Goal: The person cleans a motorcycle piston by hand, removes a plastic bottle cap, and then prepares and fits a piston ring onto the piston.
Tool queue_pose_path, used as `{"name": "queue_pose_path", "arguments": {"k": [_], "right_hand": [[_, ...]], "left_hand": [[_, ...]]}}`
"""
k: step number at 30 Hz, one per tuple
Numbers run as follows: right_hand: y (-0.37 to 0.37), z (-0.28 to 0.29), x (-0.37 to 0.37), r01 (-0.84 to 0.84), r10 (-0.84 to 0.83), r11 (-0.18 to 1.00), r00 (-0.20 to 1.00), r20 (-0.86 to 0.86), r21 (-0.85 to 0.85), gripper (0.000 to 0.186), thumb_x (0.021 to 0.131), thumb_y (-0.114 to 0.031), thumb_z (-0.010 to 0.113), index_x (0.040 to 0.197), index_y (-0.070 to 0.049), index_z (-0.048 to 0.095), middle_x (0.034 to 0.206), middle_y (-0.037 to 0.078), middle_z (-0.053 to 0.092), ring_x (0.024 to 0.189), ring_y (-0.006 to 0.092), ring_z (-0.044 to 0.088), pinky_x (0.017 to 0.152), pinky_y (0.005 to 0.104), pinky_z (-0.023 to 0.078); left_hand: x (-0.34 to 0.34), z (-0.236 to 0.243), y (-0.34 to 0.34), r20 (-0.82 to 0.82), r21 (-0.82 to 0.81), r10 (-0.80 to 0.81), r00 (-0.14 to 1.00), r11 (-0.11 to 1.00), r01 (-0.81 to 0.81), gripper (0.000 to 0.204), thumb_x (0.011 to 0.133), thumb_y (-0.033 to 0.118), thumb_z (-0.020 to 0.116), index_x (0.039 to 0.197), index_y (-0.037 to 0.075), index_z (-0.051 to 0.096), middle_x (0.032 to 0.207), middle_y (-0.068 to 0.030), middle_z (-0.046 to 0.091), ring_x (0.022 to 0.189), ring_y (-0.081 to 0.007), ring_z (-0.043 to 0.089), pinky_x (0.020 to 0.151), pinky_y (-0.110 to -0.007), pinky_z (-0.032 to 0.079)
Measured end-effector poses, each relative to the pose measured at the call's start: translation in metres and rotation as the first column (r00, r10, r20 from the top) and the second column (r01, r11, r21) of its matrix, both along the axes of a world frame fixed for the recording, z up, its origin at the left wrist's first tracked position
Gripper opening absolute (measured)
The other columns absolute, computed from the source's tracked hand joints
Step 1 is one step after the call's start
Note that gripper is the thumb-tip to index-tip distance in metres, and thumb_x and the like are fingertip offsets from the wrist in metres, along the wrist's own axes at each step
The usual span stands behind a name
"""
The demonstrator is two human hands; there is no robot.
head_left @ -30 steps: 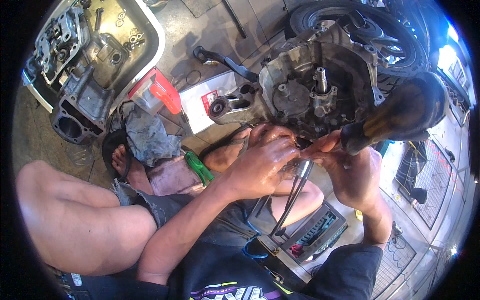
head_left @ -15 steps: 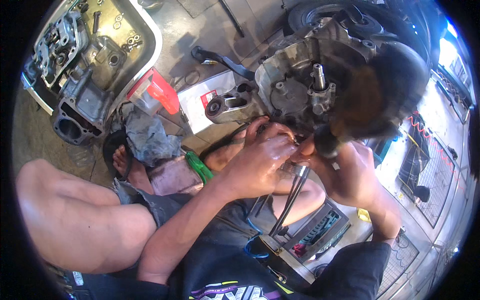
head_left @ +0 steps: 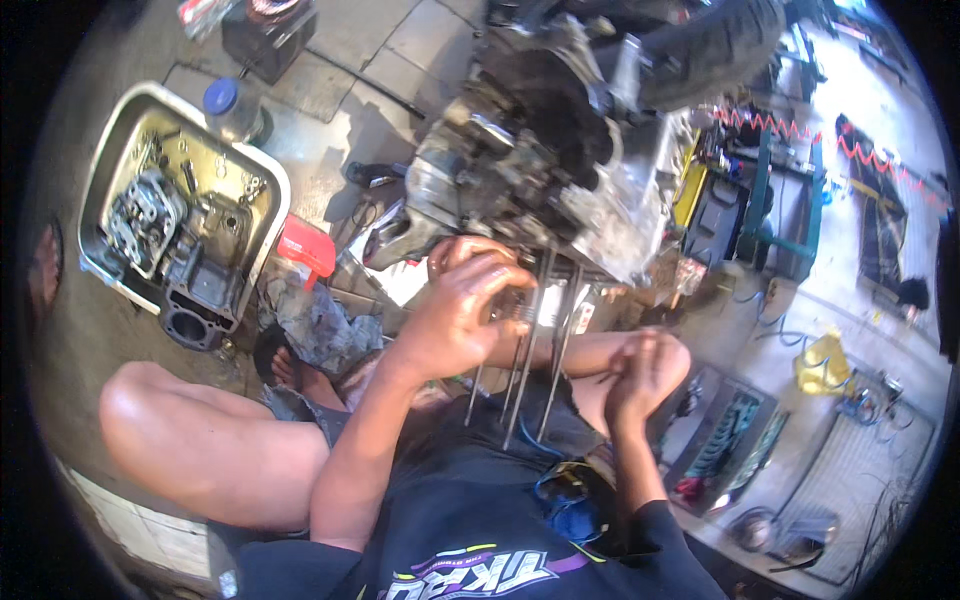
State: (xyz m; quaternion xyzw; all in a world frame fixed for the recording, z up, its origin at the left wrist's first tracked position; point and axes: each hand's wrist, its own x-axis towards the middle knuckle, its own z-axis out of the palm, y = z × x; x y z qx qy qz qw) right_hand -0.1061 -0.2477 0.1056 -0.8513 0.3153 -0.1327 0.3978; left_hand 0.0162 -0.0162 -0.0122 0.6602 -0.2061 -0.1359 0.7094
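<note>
My left hand [head_left: 462,305] has its fingers wrapped round what appears to be a silvery piston [head_left: 515,310], largely hidden, just below the greasy engine case [head_left: 610,210]. Long metal studs [head_left: 515,395] reach from the case down toward my lap. My right hand [head_left: 642,365] is away from the engine, over my right knee, its fingers smeared by motion. A crumpled grey rag [head_left: 320,325] and a red plastic piece [head_left: 305,245] lie left of my left hand.
A metal-parts tray [head_left: 270,205], a blue-lidded jar [head_left: 235,105] and a black box [head_left: 265,45] are left. A tyre [head_left: 700,55] stands behind the engine. A toolbox [head_left: 725,440], green frame [head_left: 770,250] and coiled red hose [head_left: 865,150] are right. Another person's foot [head_left: 45,265] shows far left.
The view has swung, bringing more floor into sight. My right hand has left the piston and moved down. The large dark object over it is no longer seen there.
</note>
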Motion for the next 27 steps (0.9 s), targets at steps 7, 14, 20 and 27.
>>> {"name": "queue_pose_path", "arguments": {"k": [7,14,20,27], "right_hand": [[-0.018,-0.175,-0.085,0.447,-0.185,0.799,0.819,-0.543,0.402,0.020,0.102,-0.021,0.050,0.103,-0.001,0.052,0.079,0.006,0.059,0.062,0.0175,0.058,0.056,0.0336,0.048],[-0.003,-0.217,-0.102,-0.302,0.157,0.949,0.707,-0.689,-0.094,0.035,0.089,-0.018,0.061,0.117,0.003,0.056,0.093,0.024,0.063,0.088,0.0494,0.064,0.082,0.0519,0.053],[0.019,-0.128,-0.026,-0.205,0.205,0.979,0.979,0.004,0.005,0.024,0.089,-0.020,0.070,0.105,-0.003,0.066,0.091,0.010,0.062,0.093,0.0281,0.063,0.093,0.0497,0.042],[0.025,-0.085,0.006,-0.412,0.327,0.833,0.905,0.271,0.370,0.032,0.092,-0.013,0.070,0.121,-0.002,0.067,0.098,0.003,0.064,0.081,0.0082,0.059,0.072,0.0232,0.048]], "left_hand": [[-0.011,-0.009,-0.014,-0.118,-0.016,0.029,0.993,0.999,-0.031,0.053,0.060,0.012,0.089,0.106,0.002,0.065,0.124,-0.0111,0.055,0.123,-0.0248,0.049,0.106,-0.036,0.036],[-0.022,-0.003,-0.021,-0.165,-0.038,0.103,0.981,0.993,-0.110,0.047,0.064,0.008,0.087,0.104,0.004,0.064,0.120,-0.0083,0.054,0.123,-0.0224,0.048,0.108,-0.034,0.033],[-0.023,0.006,-0.011,-0.112,-0.004,0.070,0.991,0.997,-0.071,0.048,0.066,0.011,0.088,0.107,0.003,0.063,0.122,-0.0085,0.054,0.123,-0.0225,0.047,0.109,-0.034,0.033],[-0.016,0.006,-0.007,-0.109,0.150,0.050,0.993,0.988,-0.033,0.051,0.067,0.014,0.088,0.111,0.003,0.064,0.121,-0.0093,0.056,0.121,-0.0248,0.051,0.107,-0.037,0.036]]}}
